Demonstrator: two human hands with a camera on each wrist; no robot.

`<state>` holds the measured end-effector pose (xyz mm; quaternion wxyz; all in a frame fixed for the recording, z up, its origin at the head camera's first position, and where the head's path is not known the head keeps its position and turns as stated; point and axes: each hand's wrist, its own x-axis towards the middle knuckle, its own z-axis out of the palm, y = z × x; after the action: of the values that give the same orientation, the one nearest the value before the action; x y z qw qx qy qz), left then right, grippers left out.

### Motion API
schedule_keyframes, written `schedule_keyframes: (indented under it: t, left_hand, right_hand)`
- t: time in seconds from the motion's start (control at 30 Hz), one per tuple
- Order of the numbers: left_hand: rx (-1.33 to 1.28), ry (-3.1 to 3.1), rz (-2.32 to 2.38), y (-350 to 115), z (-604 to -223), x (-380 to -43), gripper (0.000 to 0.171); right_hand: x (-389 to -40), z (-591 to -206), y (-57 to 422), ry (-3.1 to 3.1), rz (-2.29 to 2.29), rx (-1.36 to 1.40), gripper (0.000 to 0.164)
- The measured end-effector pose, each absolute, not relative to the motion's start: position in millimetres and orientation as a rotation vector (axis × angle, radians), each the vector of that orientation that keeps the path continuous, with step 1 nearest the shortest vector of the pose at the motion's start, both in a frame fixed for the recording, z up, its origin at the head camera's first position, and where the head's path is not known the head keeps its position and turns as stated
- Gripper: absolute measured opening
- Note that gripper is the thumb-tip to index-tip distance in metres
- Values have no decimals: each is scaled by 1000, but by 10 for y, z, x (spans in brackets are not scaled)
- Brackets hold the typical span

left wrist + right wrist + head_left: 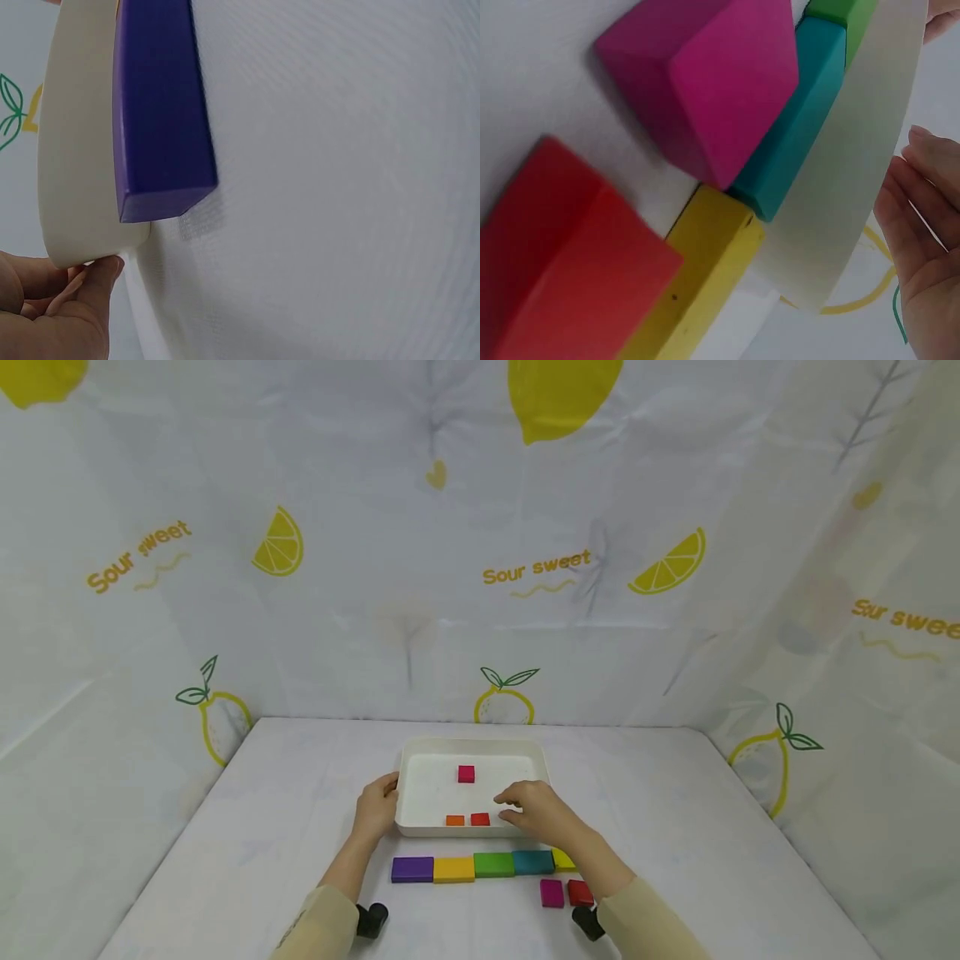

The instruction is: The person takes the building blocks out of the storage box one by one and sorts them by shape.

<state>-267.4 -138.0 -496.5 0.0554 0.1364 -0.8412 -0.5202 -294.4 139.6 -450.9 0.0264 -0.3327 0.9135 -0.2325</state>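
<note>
A white tray (472, 831) lies on the table, holding a crimson block (467, 774) near its middle, plus an orange block (455, 820) and a red block (480, 819) by its front wall. My left hand (376, 810) holds the tray's left side, with thumb (103, 289) and fingertips at its corner in the left wrist view. Over the tray's right part hovers my right hand (542, 812), fingers loosely bent and thumb apart, with nothing between them. The right wrist view shows this hand (930, 225) beyond the tray wall (832, 165).
In front of the tray runs a row of blocks: purple (412, 870), orange-yellow (453, 870), green (493, 865), teal (533, 862) and yellow (564, 860). Nearer me sit a magenta block (552, 893) and another red block (581, 893). A lemon-print cloth (360, 568) hangs behind the table.
</note>
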Motion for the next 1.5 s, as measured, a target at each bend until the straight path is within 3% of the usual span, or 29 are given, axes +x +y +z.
schedule_keyframes:
  t: [0.8,1.5]
  left_hand:
    - [398,-2557,-1584,-1389,-4964,-2678,42]
    - [408,-2560,-1578,-1384,-4967,-2668,42]
  right_hand:
    - [-3039,-4657,1080,2713,-694,-1164,14]
    - [-3129,-4717,1113,2728,-714,-1088,19]
